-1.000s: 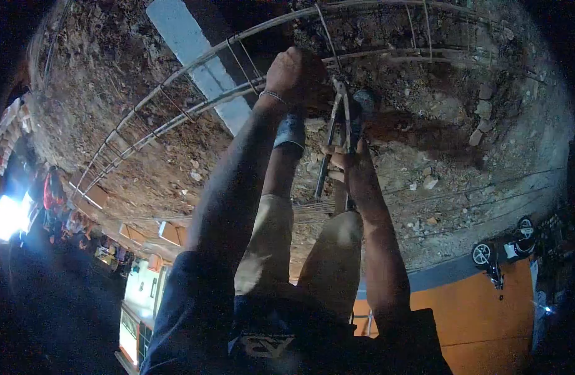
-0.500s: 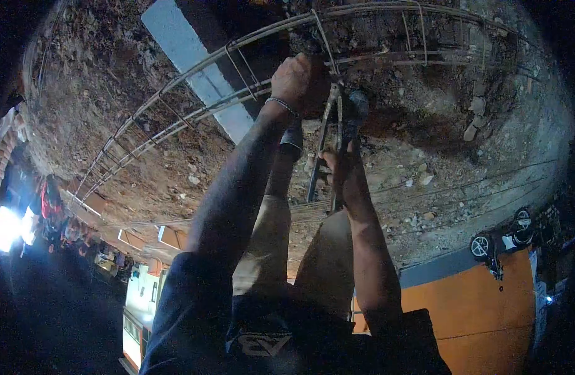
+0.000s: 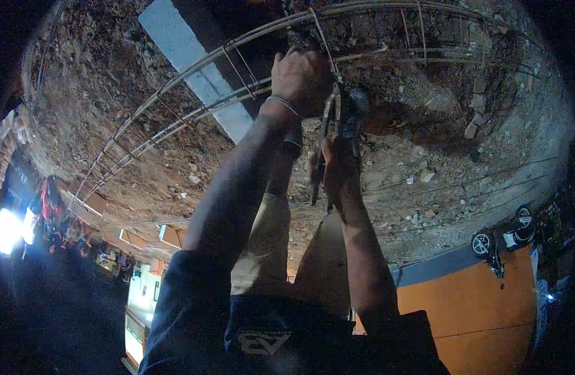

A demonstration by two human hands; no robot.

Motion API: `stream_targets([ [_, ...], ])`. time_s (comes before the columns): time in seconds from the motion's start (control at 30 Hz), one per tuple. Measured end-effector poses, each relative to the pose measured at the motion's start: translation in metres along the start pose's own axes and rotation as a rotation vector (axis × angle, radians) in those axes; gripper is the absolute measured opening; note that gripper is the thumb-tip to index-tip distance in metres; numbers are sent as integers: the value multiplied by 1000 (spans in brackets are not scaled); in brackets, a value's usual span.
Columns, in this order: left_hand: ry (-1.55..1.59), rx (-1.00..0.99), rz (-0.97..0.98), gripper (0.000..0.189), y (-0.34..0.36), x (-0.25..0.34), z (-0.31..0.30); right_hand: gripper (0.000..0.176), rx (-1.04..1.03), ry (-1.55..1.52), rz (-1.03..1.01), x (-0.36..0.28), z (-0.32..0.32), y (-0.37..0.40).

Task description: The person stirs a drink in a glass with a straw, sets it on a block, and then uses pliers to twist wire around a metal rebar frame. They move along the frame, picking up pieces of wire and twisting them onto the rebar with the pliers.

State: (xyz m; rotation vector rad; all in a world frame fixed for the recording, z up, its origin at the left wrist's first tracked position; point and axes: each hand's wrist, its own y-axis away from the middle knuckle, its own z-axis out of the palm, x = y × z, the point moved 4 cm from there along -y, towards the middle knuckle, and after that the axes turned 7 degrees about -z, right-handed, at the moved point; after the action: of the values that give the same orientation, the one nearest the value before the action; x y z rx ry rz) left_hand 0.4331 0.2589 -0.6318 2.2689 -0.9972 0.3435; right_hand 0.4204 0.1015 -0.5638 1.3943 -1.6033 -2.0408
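A long rebar cage [image 3: 203, 62] of thin bars and stirrups curves across the upper view. My left hand [image 3: 300, 78], with a bracelet at the wrist, is closed over the cage's nearer bar beside a stirrup [image 3: 323, 40]; its fingertips are hidden. In my right hand [image 3: 338, 162] is a pair of long-handled pincers [image 3: 331, 112], fingers wrapped round the handles. The pincers' head points up at the lower end of that stirrup, just right of my left hand. Whether the jaws grip wire is too dark to tell.
A pale board or beam [image 3: 193, 62] lies slanting beneath the cage. Rough soil with stones [image 3: 428, 175] surrounds my legs. Broken bricks [image 3: 478, 103] lie to the right. Behind are an orange wall [image 3: 475, 312], a motorbike [image 3: 509, 240] and a bright lamp [image 3: 7, 231].
My right hand has turned and closed further round the pincers, whose handles have come closer together. My left hand has rotated slightly, its back now more to the camera, staying at the same spot.
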Motion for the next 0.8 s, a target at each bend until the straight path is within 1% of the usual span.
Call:
stream_targets([
  [0.03,-47,112,128,16,6,15,-19,30,71,-306,340,0,4,3],
  [0.07,-105,234,248,18,13,30,-38,30,72,-305,341,5,2,-1],
  [0.1,-79,352,331,21,20,41,-55,24,31,-515,406,15,4,-7],
  [0.13,-77,353,333,21,36,48,-62,20,-9,-728,470,19,6,-8],
  [0.2,530,453,-183,23,64,34,-76,21,27,-687,453,6,-2,-1],
  [0.23,532,460,-178,23,64,33,-72,23,59,-644,437,-1,-7,0],
  [0.27,818,186,-336,29,59,29,-50,23,55,-639,431,2,-12,0],
  [0.33,1355,-410,-632,43,55,35,5,26,-324,-1164,511,6,-8,1],
  [0.37,1497,-571,-687,46,54,38,29,26,-327,-1151,509,-5,-12,1],
  [0.4,1614,-736,-759,49,55,40,54,25,-212,-965,531,-17,-19,2],
  [0.43,1514,-651,-595,54,52,36,75,25,-95,-780,555,-21,-28,4],
  [0.47,1409,-563,-442,60,48,38,80,32,-413,-1072,599,-18,-27,-1],
  [0.5,1414,-552,-446,60,44,38,87,32,-419,-1063,605,-7,-31,5],
  [0.57,748,-382,-234,48,33,41,89,44,-36,396,-183,-44,-48,20],
  [0.6,588,-345,-189,45,33,45,92,49,55,881,-138,-50,-58,33],
  [0.63,428,-304,-149,42,32,48,95,49,50,888,-132,-56,-58,33],
  [0.67,430,-424,-245,36,30,49,103,45,22,1091,-69,-59,-55,33],
  [0.7,631,-387,-257,31,27,45,141,40,-9,1295,-8,-62,-54,31],
  [0.73,840,-352,-261,26,24,41,180,31,-10,1269,154,-60,-55,23],
  [0.77,1040,-320,-254,22,21,37,216,31,-5,1274,148,-61,-59,19],
  [0.8,653,-287,-250,21,18,44,213,28,-73,1268,168,-56,-66,16],
])
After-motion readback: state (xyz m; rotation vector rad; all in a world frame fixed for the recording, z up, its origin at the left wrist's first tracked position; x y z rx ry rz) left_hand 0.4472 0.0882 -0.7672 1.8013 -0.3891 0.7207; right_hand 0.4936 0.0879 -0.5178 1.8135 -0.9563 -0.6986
